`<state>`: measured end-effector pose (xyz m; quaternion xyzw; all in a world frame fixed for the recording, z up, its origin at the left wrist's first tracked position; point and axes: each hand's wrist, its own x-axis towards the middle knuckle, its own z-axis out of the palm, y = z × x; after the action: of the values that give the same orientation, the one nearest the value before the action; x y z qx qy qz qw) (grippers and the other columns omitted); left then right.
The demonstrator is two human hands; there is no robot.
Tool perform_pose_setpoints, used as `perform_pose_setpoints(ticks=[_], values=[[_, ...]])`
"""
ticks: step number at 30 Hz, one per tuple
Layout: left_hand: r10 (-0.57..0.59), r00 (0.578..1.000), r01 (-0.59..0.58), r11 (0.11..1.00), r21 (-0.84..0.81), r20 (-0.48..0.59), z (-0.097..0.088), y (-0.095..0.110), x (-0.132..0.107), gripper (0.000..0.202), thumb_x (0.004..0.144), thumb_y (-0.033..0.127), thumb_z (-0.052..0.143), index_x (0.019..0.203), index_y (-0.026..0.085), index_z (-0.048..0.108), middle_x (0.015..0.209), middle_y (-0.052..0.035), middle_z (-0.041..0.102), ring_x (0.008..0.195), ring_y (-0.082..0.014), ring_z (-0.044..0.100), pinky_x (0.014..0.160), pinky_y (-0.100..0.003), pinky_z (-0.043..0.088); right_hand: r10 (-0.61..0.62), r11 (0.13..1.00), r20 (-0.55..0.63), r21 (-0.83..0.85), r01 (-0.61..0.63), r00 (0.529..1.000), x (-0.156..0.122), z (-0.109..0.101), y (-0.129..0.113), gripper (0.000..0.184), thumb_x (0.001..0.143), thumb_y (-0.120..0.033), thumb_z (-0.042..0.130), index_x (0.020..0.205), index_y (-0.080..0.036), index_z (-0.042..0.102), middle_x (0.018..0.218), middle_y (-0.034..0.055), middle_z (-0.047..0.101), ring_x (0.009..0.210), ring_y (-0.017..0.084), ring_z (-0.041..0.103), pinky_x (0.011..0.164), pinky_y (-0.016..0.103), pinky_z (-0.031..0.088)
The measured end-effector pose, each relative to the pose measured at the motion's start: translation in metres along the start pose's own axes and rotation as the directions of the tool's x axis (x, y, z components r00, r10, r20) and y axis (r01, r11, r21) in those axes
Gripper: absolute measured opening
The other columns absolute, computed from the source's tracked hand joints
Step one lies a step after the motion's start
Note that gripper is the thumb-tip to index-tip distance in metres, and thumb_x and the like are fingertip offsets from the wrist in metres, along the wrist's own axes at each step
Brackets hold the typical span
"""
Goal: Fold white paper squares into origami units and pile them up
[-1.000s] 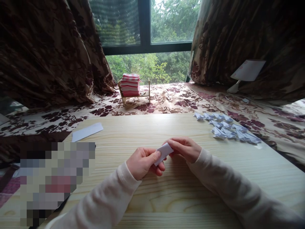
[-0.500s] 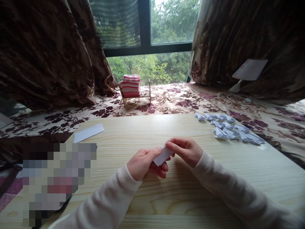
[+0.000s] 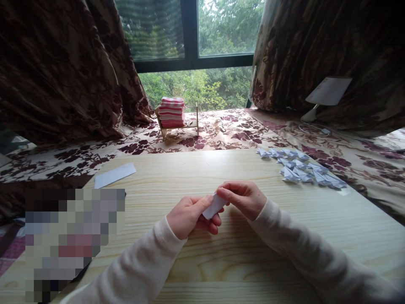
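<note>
A small folded strip of white paper (image 3: 214,206) is held above the middle of the wooden table (image 3: 240,266). My left hand (image 3: 190,215) grips its lower left side, thumb on top and fingers underneath. At the paper's upper end, my right hand (image 3: 245,197) pinches it between thumb and fingers. The fingertips of the right hand partly hide that end. On the far right of the table lie several folded white paper pieces (image 3: 300,165) with pointed corners, grouped in rows. A flat white paper strip (image 3: 115,175) rests near the table's far left edge.
A blurred-out object (image 3: 76,240) lies on the table's left side. Beyond the table, a small wooden rack (image 3: 180,128) holds pink-and-white striped folded cloths (image 3: 171,112) on a floral cover. A white lamp (image 3: 329,90) with a cord stands at the back right, by the curtains.
Both hands keep hold of the folded paper, with hardly any change in grip. The whole view has shifted slightly, so everything appears a little further left and up.
</note>
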<state>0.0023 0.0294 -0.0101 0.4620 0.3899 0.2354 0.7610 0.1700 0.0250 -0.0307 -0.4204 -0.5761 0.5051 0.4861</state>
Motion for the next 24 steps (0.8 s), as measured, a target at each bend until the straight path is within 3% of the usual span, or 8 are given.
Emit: perform_pose_setpoints(ticks=[5, 11, 17, 21, 24], values=[[-0.061, 0.998, 0.061, 0.996, -0.069, 0.004, -0.0010, 0.0009, 0.0002, 0.048, 0.062, 0.050, 0.071, 0.086, 0.008, 0.068, 0.063, -0.0063, 0.066, 0.052, -0.0148, 0.062, 0.056, -0.028, 0.052, 0.022, 1.000, -0.014, -0.014, -0.022, 1.000, -0.0009, -0.0008, -0.0044, 0.032, 0.073, -0.045, 0.064, 0.066, -0.014, 0.064, 0.055, -0.0005, 0.057, 0.053, 0.011, 0.050, 0.053, 0.025, 0.042], [-0.040, 0.999, 0.039, 0.995, -0.095, -0.009, -0.0005, 0.0016, -0.0012, 0.048, 0.059, 0.048, 0.075, 0.086, 0.009, 0.071, 0.063, -0.0049, 0.065, 0.054, -0.0130, 0.062, 0.058, -0.026, 0.053, 0.015, 0.999, 0.008, -0.031, -0.015, 1.000, -0.0008, -0.0027, -0.0041, 0.031, 0.074, -0.044, 0.063, 0.068, -0.014, 0.064, 0.057, -0.0002, 0.057, 0.055, 0.011, 0.050, 0.054, 0.025, 0.043], [0.047, 0.994, -0.044, 0.999, 0.029, -0.096, 0.0005, 0.0023, -0.0007, 0.049, 0.055, 0.051, 0.076, 0.081, 0.010, 0.072, 0.075, -0.0085, 0.069, 0.061, -0.0168, 0.065, 0.056, -0.026, 0.052, -0.021, 0.996, -0.059, -0.082, 0.016, 0.998, -0.0022, -0.0004, -0.0072, 0.030, 0.073, -0.043, 0.063, 0.066, -0.014, 0.064, 0.057, 0.0005, 0.058, 0.055, 0.011, 0.050, 0.055, 0.026, 0.043], [0.103, 0.987, -0.092, 0.991, 0.094, -0.126, 0.0022, 0.0039, -0.0019, 0.043, 0.056, 0.050, 0.075, 0.068, 0.009, 0.070, 0.061, -0.0041, 0.064, 0.052, -0.0129, 0.060, 0.054, -0.026, 0.051, -0.002, 0.999, -0.028, -0.045, 0.001, 1.000, -0.0024, -0.0019, -0.0084, 0.027, 0.073, -0.040, 0.064, 0.067, -0.014, 0.064, 0.057, 0.0005, 0.059, 0.056, 0.011, 0.051, 0.056, 0.026, 0.043], [0.194, 0.971, -0.167, 0.970, 0.178, -0.143, 0.0053, 0.0030, -0.0026, 0.034, 0.064, 0.044, 0.070, 0.069, 0.010, 0.071, 0.058, -0.0024, 0.062, 0.052, -0.0122, 0.057, 0.054, -0.025, 0.050, 0.030, 0.999, -0.008, -0.026, -0.030, 1.000, -0.0018, -0.0026, -0.0062, 0.026, 0.072, -0.040, 0.065, 0.068, -0.014, 0.064, 0.057, -0.0004, 0.059, 0.055, 0.011, 0.050, 0.055, 0.025, 0.042]])
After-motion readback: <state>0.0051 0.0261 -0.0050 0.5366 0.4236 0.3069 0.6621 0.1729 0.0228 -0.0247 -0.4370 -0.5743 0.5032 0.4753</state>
